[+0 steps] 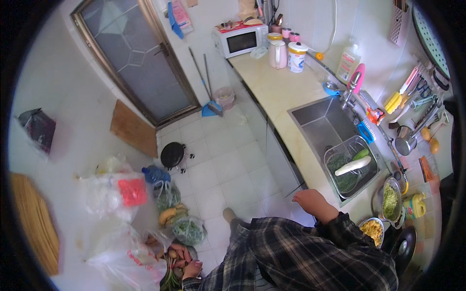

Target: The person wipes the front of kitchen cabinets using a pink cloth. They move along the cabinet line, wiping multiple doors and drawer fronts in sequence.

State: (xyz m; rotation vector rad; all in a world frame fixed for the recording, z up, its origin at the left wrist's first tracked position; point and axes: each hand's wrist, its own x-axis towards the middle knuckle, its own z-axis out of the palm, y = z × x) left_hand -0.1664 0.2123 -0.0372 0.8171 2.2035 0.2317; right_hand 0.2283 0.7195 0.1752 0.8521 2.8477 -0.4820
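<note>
My left hand [192, 269] is low at the left, right beside a pile of reddish-brown root vegetables [178, 253] on the floor. Its fingers are too small and blurred to show whether they grip one. Green stalks [170, 276] lie next to the pile. Over the floor in front of the counter hangs my right hand [314, 202], its fingers curled in, with nothing visible in them. It touches neither the counter nor the sink. A bag of leafy greens [188, 230] and some yellowish-brown produce [171, 215] lie just beyond the pile.
Right of me runs a counter [264, 87] with a sink [323, 121]. A wire basket [340, 191] there holds a peeled white radish [353, 165] and greens. Bowls of shredded green [390, 201] and yellow food [372, 232] stand nearer. Plastic bags [109, 194] and a round black wheeled stool [173, 154] are left.
</note>
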